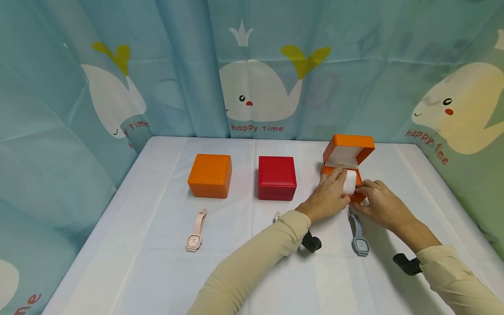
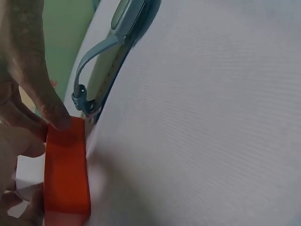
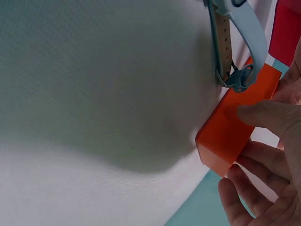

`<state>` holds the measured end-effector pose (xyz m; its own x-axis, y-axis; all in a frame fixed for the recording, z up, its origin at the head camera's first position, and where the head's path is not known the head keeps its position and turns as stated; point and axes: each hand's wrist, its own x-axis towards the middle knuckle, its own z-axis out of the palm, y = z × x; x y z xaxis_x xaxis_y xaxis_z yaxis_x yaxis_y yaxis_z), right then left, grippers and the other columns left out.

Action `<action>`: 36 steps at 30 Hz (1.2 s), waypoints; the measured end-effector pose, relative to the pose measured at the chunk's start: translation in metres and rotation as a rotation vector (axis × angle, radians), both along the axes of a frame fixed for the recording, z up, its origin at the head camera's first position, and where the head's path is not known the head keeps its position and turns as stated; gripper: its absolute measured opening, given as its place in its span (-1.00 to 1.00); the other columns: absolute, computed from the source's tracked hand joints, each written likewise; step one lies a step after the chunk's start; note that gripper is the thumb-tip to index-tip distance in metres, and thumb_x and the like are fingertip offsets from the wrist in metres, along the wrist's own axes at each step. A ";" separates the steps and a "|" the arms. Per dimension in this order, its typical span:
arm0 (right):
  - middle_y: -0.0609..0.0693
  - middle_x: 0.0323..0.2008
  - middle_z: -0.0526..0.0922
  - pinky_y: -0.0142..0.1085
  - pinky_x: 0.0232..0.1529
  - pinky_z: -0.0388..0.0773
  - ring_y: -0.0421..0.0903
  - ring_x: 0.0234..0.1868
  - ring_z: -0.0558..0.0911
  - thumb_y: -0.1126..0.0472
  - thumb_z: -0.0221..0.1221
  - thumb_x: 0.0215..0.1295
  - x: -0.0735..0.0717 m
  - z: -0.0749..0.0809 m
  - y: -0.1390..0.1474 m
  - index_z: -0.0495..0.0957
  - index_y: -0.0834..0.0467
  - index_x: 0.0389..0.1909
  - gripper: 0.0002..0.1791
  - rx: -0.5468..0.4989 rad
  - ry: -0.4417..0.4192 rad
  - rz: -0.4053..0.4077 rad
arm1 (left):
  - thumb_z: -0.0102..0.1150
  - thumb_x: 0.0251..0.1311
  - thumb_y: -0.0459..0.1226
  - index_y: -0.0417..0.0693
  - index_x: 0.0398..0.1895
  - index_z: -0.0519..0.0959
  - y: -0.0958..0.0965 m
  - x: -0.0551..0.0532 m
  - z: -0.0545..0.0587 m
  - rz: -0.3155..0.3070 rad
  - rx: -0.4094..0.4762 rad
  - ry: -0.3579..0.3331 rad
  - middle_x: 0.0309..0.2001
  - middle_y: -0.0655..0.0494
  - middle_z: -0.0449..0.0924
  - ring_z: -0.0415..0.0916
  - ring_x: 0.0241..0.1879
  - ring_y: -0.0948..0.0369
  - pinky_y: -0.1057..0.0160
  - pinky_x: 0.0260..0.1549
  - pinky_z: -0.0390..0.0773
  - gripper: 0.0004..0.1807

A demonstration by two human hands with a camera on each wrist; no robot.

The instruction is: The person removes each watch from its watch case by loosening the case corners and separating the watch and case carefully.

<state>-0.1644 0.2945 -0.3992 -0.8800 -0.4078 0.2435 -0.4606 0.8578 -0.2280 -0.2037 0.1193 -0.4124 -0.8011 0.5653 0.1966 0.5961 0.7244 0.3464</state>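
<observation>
An orange watch box [image 1: 364, 142] stands with its lid raised at the right rear of the table. Its white cushion [image 1: 349, 183] is in the fingers of my left hand [image 1: 327, 194], which pinch it from both sides at the box's mouth. My right hand [image 1: 379, 203] grips the front right corner of the box; its thumb [image 3: 263, 115] presses the front wall [image 3: 230, 122]. In front of the box lies a blue-grey wristwatch [image 1: 357, 236], its strap [image 2: 91, 59] buckled in a loop. How deep the cushion sits is hidden by the fingers.
A closed orange box [image 1: 210, 175] and a closed red box [image 1: 277, 177] stand to the left. A pink wristwatch [image 1: 195, 234] lies before the orange one. Another watch [image 1: 277, 216] is mostly covered by the left sleeve [image 1: 260, 258]. A whale-print curtain [image 1: 177, 87] hangs behind.
</observation>
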 end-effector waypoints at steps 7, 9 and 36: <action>0.23 -0.10 0.63 0.17 -0.12 0.57 0.20 -0.09 0.50 0.27 0.48 0.09 0.003 0.001 -0.001 0.66 0.45 -0.14 -0.60 0.014 -0.013 -0.012 | 0.25 0.33 -0.13 -0.15 0.52 0.20 -0.001 0.002 0.006 0.022 0.021 -0.080 0.51 -0.07 0.06 0.26 0.30 0.11 0.40 0.27 0.25 -0.23; 0.23 -0.11 0.63 0.17 -0.11 0.57 0.21 -0.09 0.50 0.27 0.47 0.10 0.002 0.002 -0.001 0.65 0.45 -0.14 -0.61 0.015 0.001 -0.004 | 0.24 0.34 -0.14 -0.13 0.48 0.25 -0.004 0.003 0.007 0.019 0.020 -0.082 0.49 -0.09 0.06 0.28 0.29 0.11 0.40 0.28 0.24 -0.29; 0.24 -0.09 0.63 0.21 -0.12 0.59 0.23 -0.05 0.50 0.26 0.48 0.11 0.004 0.003 -0.005 0.65 0.44 -0.10 -0.59 0.053 -0.034 -0.042 | 0.14 0.38 0.11 -0.07 0.48 0.32 0.012 0.007 0.010 0.088 -0.373 -0.016 0.53 0.03 0.11 0.21 0.18 0.12 0.40 0.06 0.40 -0.26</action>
